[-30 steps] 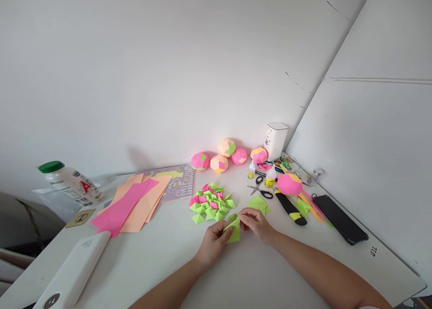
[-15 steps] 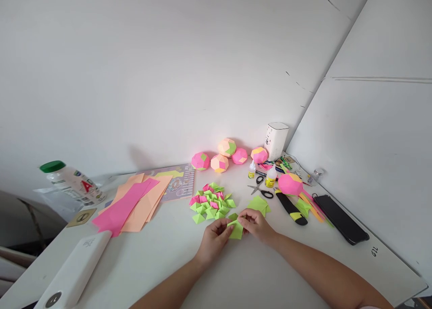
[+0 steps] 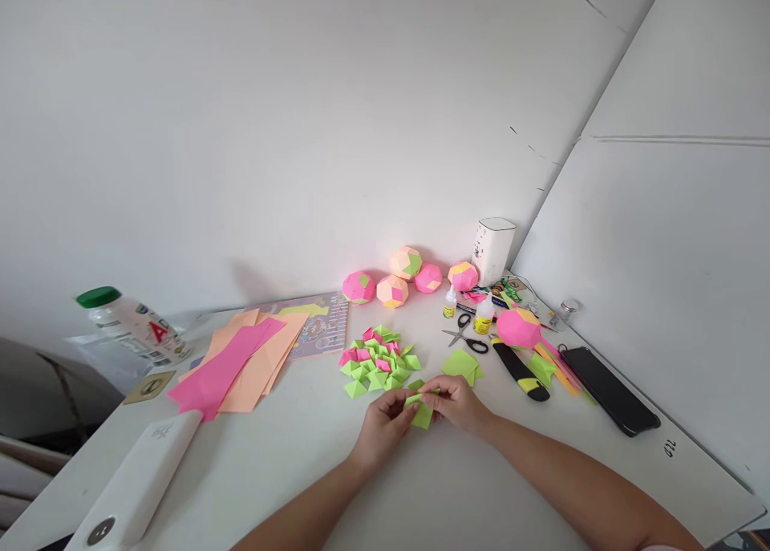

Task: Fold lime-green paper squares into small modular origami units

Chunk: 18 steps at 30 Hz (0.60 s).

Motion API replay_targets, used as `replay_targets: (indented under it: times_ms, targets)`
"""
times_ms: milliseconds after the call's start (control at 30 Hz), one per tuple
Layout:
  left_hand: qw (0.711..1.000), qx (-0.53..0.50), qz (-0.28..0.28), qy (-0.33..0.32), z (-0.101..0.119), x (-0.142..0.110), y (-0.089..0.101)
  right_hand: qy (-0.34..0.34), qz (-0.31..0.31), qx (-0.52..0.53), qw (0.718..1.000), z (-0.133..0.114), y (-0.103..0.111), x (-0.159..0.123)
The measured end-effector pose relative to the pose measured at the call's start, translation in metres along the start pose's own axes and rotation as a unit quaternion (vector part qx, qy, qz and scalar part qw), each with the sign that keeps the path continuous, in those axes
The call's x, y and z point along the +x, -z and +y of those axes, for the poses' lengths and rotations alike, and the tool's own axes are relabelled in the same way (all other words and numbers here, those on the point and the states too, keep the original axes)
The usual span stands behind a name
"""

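Note:
Between my two hands is a small green square of paper, partly folded over along its upper edge. My left hand pinches its left side with thumb and fingers. On the right side, my right hand grips the upper edge and the fold, and its fingers hide part of the paper. Just beyond my left hand lies a pile of folded green and pink paper pieces. A small stack of flat green paper squares rests right behind my right hand.
Scissors, glue bottles, a box cutter and a black phone lie to the right. Faceted paper balls sit by the wall. At left are pink and orange sheets, a white device and a bottle.
The fingers of my right hand have shifted slightly left along the paper's upper edge, pressing the fold over. My left hand stays nearly in place.

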<state>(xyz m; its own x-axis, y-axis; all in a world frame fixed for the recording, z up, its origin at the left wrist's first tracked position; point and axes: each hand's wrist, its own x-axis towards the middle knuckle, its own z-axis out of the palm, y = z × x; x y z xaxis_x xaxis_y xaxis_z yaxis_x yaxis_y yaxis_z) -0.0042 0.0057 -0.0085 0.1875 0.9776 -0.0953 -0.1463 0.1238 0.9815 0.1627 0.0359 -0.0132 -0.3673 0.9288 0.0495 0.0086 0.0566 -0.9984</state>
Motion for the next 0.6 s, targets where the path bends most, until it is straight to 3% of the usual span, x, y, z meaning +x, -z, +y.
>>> replay_targets:
  times_ms: [600]
  targets:
    - [1.0, 0.006, 0.023, -0.003, -0.0022, 0.0014, 0.0004, 0.001, -0.018, -0.029, 0.999, -0.0034, 0.0013, -0.0001]
